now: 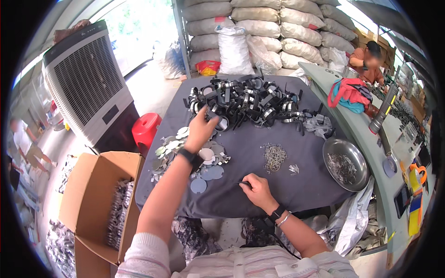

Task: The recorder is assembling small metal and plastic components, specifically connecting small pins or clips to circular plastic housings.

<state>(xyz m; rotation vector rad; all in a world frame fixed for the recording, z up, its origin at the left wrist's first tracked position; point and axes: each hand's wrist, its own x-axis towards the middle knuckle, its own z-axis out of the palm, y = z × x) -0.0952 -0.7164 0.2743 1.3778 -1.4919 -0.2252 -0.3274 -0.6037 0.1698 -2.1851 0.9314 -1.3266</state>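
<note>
My left hand (200,132) reaches to the near left edge of a heap of black-strapped watches (259,99), with thumb and forefinger apart beside a dark piece. Under that forearm spreads a pile of thin silvery discs (213,155), some round and grey. My right hand (259,193) is closed near the table's front edge, gripping a small dark tool (244,184) whose tip points left; the fingers hide most of it. Beyond this hand lie a pile of small metal rings (274,156) and a little cluster of silvery pins (294,169).
A steel bowl (345,164) of thin metal pieces sits at the table's right edge. On the left stand a cardboard box (88,194), a red stool (146,129) and an air cooler (88,78). A co-worker (368,60) sits beyond the green side table (320,78). Stacked sacks (296,28) line the back.
</note>
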